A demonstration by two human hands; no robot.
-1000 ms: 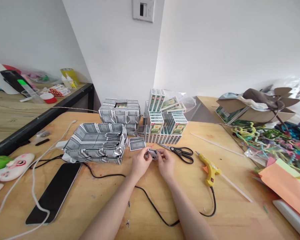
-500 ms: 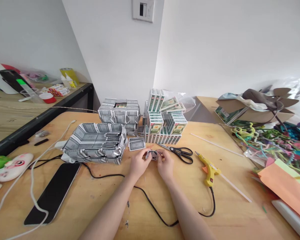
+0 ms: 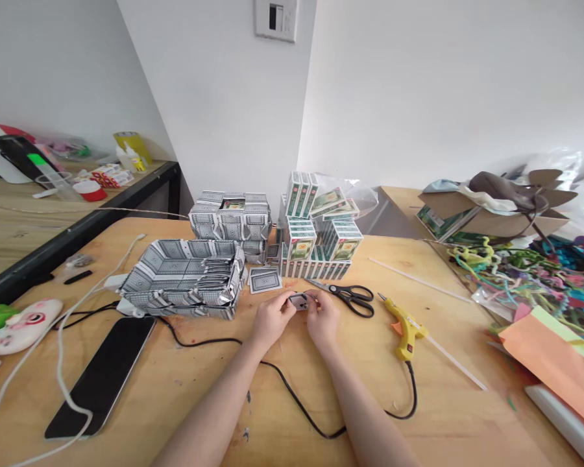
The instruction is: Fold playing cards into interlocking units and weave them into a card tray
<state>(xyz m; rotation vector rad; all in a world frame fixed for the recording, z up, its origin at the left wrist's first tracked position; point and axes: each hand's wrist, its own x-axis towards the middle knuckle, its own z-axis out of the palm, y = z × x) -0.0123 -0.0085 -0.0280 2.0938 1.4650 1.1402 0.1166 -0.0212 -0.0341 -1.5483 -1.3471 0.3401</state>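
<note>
Left hand [image 3: 271, 319] and right hand [image 3: 324, 321] both pinched nearly closed on one playing card [image 3: 299, 301], one side each, held up between the fingertips. It looks slightly bowed; fingers cover its edges, so can't tell if there's a crease. Done so far: card-built tray [image 3: 148, 301] left of the fingers, walls up, a batch of folded cards [image 3: 217, 275] standing in its near-right part; card-built block [image 3: 231, 224] behind it, beyond the left fingers. Not done: held card is apart from both pieces, and loose cards [image 3: 265, 280] lie flat just beyond the left fingers. Total left: no way to count. Boxed decks [image 3: 302, 250] stacked straight past the fingertips, so reach that way is blocked. Scissors [image 3: 355, 297] just right of the right fingers, blades angled toward them. Yellow glue gun [image 3: 409, 337] farther right, lying on its side, clear of the hand. Its black cord [image 3: 292, 389] crosses nearer than the fingers, passing beneath the forearms, a possible snag.
</note>
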